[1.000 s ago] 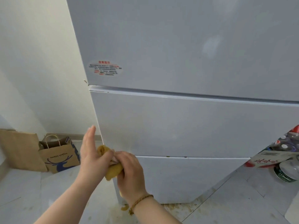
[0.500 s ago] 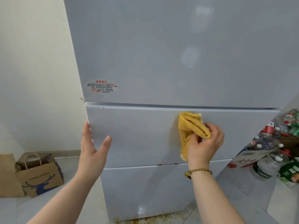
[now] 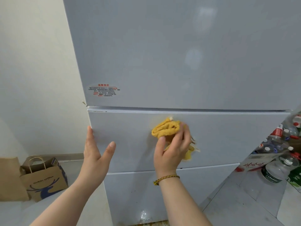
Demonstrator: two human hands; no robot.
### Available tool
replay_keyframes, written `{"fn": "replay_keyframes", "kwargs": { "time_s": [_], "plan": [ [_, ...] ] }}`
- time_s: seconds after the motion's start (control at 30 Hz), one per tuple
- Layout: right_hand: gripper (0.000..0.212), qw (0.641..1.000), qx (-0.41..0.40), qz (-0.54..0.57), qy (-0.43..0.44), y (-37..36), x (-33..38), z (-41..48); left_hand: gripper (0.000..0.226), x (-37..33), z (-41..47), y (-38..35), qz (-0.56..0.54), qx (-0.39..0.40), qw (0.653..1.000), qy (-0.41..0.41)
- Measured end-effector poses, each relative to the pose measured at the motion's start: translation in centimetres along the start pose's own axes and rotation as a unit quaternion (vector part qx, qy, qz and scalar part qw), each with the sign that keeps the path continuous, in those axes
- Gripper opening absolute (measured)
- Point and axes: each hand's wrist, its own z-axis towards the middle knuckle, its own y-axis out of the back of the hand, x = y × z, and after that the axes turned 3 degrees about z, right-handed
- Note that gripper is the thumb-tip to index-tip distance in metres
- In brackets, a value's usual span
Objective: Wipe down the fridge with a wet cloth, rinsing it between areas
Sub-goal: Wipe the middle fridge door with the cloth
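A tall white fridge (image 3: 179, 54) fills the view, with a top door, a middle drawer front (image 3: 228, 137) and a bottom drawer front (image 3: 138, 193). My right hand (image 3: 172, 149) presses a bunched yellow cloth (image 3: 166, 128) against the middle drawer front, just below its top edge. My left hand (image 3: 96, 149) is spread flat with fingers apart at the left edge of that same drawer front and holds nothing. A small printed sticker (image 3: 104, 90) sits low on the top door's left side.
A brown paper bag with a blue deer print (image 3: 44, 178) stands on the floor at the left by the wall, another brown bag (image 3: 9, 178) beside it. Several plastic bottles and a carton (image 3: 283, 154) crowd the floor to the fridge's right. Dirty marks show at the fridge's base.
My right hand first carried the cloth from low by my left hand up onto the middle drawer front, then slid it left along the front. My left hand stays open near the left edge.
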Motion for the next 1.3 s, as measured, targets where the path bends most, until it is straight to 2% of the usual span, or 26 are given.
{"fn": "replay_keyframes", "kwargs": {
  "time_s": [0.07, 0.13, 0.17, 0.23, 0.33, 0.43, 0.5, 0.6, 0.7, 0.83, 0.87, 0.9, 1.0, 1.07, 1.1, 1.17, 1.23, 1.3],
  "plan": [
    [0.046, 0.993, 0.047, -0.052, 0.097, -1.0, 1.0, -1.5, 0.071, 0.0, 0.0, 0.2, -0.013, 0.008, 1.000, -0.005],
    [0.037, 0.976, 0.087, -0.092, 0.177, -2.1, 2.3, -2.8, 0.077, 0.0, 0.0, 0.7, -0.041, 0.019, 0.999, -0.003],
    [0.032, 0.970, 0.095, -0.099, 0.199, -2.7, 2.8, -3.0, 0.082, 0.0, -0.1, 1.0, -0.058, 0.026, 0.998, -0.001],
    [0.034, 0.964, 0.086, -0.086, 0.235, -3.4, 3.9, -2.4, 0.083, -0.3, -0.2, 1.7, -0.081, 0.034, 0.996, 0.007],
    [0.026, 0.955, 0.050, -0.028, 0.291, -3.8, 5.5, 0.4, 0.057, -0.6, -0.3, 2.1, -0.111, 0.031, 0.993, 0.015],
    [0.016, 0.951, 0.027, -0.023, 0.308, -4.7, 6.2, 0.9, 0.061, -0.3, -0.2, 2.2, -0.121, 0.023, 0.992, 0.014],
    [0.017, 0.941, 0.041, -0.049, 0.332, -5.1, 5.4, -0.9, 0.050, -0.3, -0.1, 2.4, -0.122, 0.025, 0.992, 0.018],
    [0.030, 0.889, 0.115, -0.130, 0.425, -4.0, 2.1, -3.8, 0.030, -0.2, 0.1, 2.6, -0.121, 0.032, 0.992, 0.012],
    [0.037, 0.827, 0.157, -0.179, 0.509, -2.6, 0.1, -3.3, 0.028, 0.0, 0.3, 2.9, -0.130, 0.049, 0.990, -0.001],
    [0.030, 0.772, 0.176, -0.118, 0.599, -1.3, 0.2, 2.2, 0.043, 0.4, 0.4, 3.1, -0.138, 0.062, 0.988, -0.008],
    [0.028, 0.773, 0.166, -0.103, 0.604, -1.1, 0.3, 3.6, 0.049, 0.5, 0.4, 3.1, -0.140, 0.060, 0.988, -0.006],
    [0.027, 0.790, 0.145, -0.095, 0.588, -1.1, 0.6, 4.4, 0.052, 0.6, 0.4, 3.0, -0.141, 0.058, 0.988, -0.003],
    [0.027, 0.867, 0.075, -0.090, 0.484, -2.0, 0.9, 2.7, 0.050, 0.9, 0.5, 2.8, -0.133, 0.056, 0.990, -0.006],
    [0.025, 0.882, 0.083, -0.092, 0.455, -2.9, 0.4, -0.8, 0.045, 0.8, 0.4, 2.7, -0.119, 0.047, 0.992, -0.002],
    [0.025, 0.874, 0.106, -0.094, 0.465, -3.3, -0.1, -2.4, 0.047, 0.8, 0.4, 2.6, -0.106, 0.043, 0.993, -0.005],
    [0.026, 0.834, 0.173, -0.106, 0.513, -3.5, -1.9, -5.0, 0.063, 1.2, 0.1, 2.4, -0.058, 0.041, 0.997, -0.015],
    [0.031, 0.773, 0.236, -0.122, 0.575, -3.4, -4.0, -6.8, 0.078, 1.1, -0.1, 2.4, -0.032, 0.043, 0.998, -0.017],
    [0.038, 0.718, 0.281, -0.146, 0.620, -3.0, -5.6, -7.8, 0.083, 0.7, -0.1, 2.3, -0.013, 0.038, 0.999, -0.013]
  ]
}}
